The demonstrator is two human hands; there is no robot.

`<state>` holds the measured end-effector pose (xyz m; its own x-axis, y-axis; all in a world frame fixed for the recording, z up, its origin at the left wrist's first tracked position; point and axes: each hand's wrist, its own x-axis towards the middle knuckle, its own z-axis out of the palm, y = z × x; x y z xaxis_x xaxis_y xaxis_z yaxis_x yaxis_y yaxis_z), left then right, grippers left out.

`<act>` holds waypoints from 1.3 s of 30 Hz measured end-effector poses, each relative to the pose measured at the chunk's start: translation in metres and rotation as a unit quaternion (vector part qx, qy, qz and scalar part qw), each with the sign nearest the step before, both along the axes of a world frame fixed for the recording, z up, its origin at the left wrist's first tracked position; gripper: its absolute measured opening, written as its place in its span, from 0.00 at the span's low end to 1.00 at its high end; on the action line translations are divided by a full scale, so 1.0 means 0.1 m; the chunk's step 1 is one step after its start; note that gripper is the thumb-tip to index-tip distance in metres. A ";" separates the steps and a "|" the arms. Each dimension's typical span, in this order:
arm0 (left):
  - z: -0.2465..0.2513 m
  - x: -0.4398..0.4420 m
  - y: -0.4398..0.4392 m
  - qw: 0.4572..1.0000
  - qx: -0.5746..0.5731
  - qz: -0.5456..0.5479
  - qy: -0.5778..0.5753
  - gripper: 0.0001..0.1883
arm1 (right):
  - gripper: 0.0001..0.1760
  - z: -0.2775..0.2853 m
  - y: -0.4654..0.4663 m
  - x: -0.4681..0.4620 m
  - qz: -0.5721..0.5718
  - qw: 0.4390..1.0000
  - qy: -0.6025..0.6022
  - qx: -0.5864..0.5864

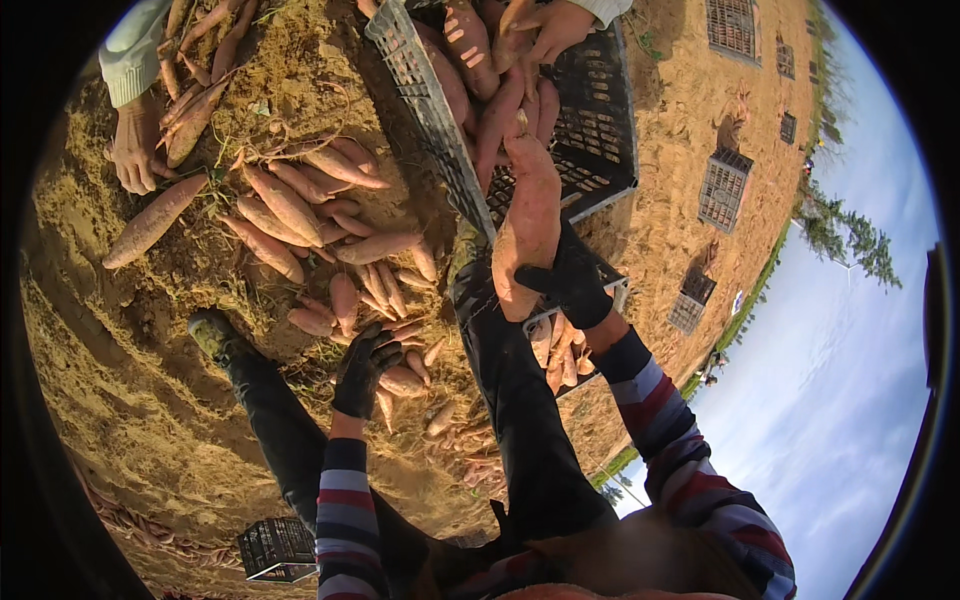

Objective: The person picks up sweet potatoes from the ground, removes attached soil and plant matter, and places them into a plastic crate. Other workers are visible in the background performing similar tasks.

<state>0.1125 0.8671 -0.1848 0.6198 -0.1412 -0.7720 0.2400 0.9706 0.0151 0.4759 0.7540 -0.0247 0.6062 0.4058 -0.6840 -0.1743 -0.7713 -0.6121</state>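
In my right hand (574,277), in a black glove, is a large sweet potato (527,217), held tilted in front of the near end of a black plastic crate (600,127). The crate holds several long sweet potatoes (469,49). My left hand (364,371), also black-gloved, is low over the soil beside small sweet potatoes (405,381). Its fingers are bent, and whether they grip one is hidden. Just beyond it a loose pile of sweet potatoes (281,202) lies on the ground.
Another person's hand (559,30) reaches into the crate; another bare hand (135,142) touches the soil near a single sweet potato (154,221). A second crate (577,379) with smaller sweet potatoes stands beside my leg (517,397). More crates (725,187) are spread over the field.
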 end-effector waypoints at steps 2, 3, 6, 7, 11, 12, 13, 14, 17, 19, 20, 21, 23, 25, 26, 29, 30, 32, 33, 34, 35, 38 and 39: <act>-0.06 0.04 -0.07 0.999 -0.008 -0.015 0.050 0.33 | 0.46 -0.23 -0.06 0.39 -0.022 0.998 -0.050 0.026; -0.07 0.06 -0.09 0.998 -0.009 -0.018 0.062 0.32 | 0.46 -0.38 -0.08 0.56 -0.002 0.996 -0.086 0.027; -0.07 0.09 -0.14 0.995 -0.006 -0.022 0.099 0.28 | 0.46 -0.85 -0.02 0.94 0.059 0.987 -0.151 0.010; -0.05 0.09 -0.15 0.994 -0.002 -0.021 0.108 0.27 | 0.46 -0.98 0.06 1.03 0.080 0.986 -0.149 -0.009; -0.11 0.03 -0.16 0.990 0.018 -0.041 0.133 0.27 | 0.46 -1.75 0.08 1.23 0.137 0.971 -0.188 -0.056; -0.13 0.02 -0.15 0.992 0.009 -0.025 0.121 0.27 | 0.49 -1.98 0.00 1.30 0.131 0.971 -0.172 -0.098; -0.11 0.06 -0.15 0.990 0.014 -0.032 0.135 0.27 | 0.52 -2.16 -0.09 1.27 0.143 0.958 -0.204 -0.140; -0.13 0.05 -0.14 0.990 0.015 -0.034 0.134 0.27 | 0.56 -2.33 -0.12 1.22 0.155 0.944 -0.232 -0.178; -0.13 0.20 -0.15 0.990 0.018 -0.060 0.127 0.27 | 0.49 -2.47 -0.41 1.30 0.260 0.908 -0.250 -0.211; -0.08 0.01 -0.06 0.993 0.025 -0.021 0.115 0.27 | 0.42 -2.36 -0.03 0.99 0.272 0.917 -0.194 -0.218; -0.08 0.01 -0.04 0.993 0.024 -0.022 0.112 0.27 | 0.39 -2.22 0.01 0.96 0.285 0.911 -0.206 -0.217; -0.09 0.09 -0.04 0.995 0.016 -0.023 0.095 0.26 | 0.37 -2.15 -0.13 1.04 0.276 0.903 -0.244 -0.219; -0.02 0.14 0.03 0.995 0.001 -0.021 0.099 0.26 | 0.33 -1.87 -0.15 1.03 0.247 0.923 -0.233 -0.183; 0.02 0.31 0.10 0.994 -0.018 -0.036 0.097 0.26 | 0.30 -1.57 -0.42 1.09 0.081 0.963 -0.253 -0.048; 0.02 0.13 0.14 0.994 -0.015 -0.021 0.107 0.25 | 0.28 -1.37 -0.18 0.73 0.064 0.951 -0.290 -0.084; 0.07 0.12 0.23 0.994 -0.031 -0.008 0.108 0.24 | 0.31 -0.71 0.38 -0.05 0.103 0.953 -0.282 -0.043; 0.06 0.10 0.22 0.994 -0.032 -0.010 0.106 0.23 | 0.32 -0.74 0.47 -0.25 0.151 0.951 -0.269 -0.013; 0.06 0.05 0.22 0.993 -0.033 0.023 0.115 0.21 | 0.32 -0.86 0.80 -0.75 0.280 0.924 -0.256 0.040; 0.07 0.00 0.22 0.991 -0.034 0.041 0.120 0.19 | 0.32 -1.00 0.98 -0.99 0.264 0.947 -0.183 0.021; 0.08 -0.05 0.24 0.992 -0.030 0.061 0.105 0.20 | 0.31 -1.20 1.14 -1.21 0.246 0.963 -0.107 0.002; 0.06 -0.07 0.27 0.991 -0.037 0.066 0.110 0.20 | 0.31 -1.41 1.30 -1.34 0.196 0.979 -0.025 -0.052; 0.02 -0.16 0.32 0.987 -0.029 0.103 0.118 0.19 | 0.31 -2.43 1.54 -1.50 0.135 0.988 0.057 -0.053; 0.00 -0.17 0.38 0.984 -0.042 0.124 0.116 0.19 | 0.34 -2.65 1.62 -1.55 0.038 0.988 0.146 -0.039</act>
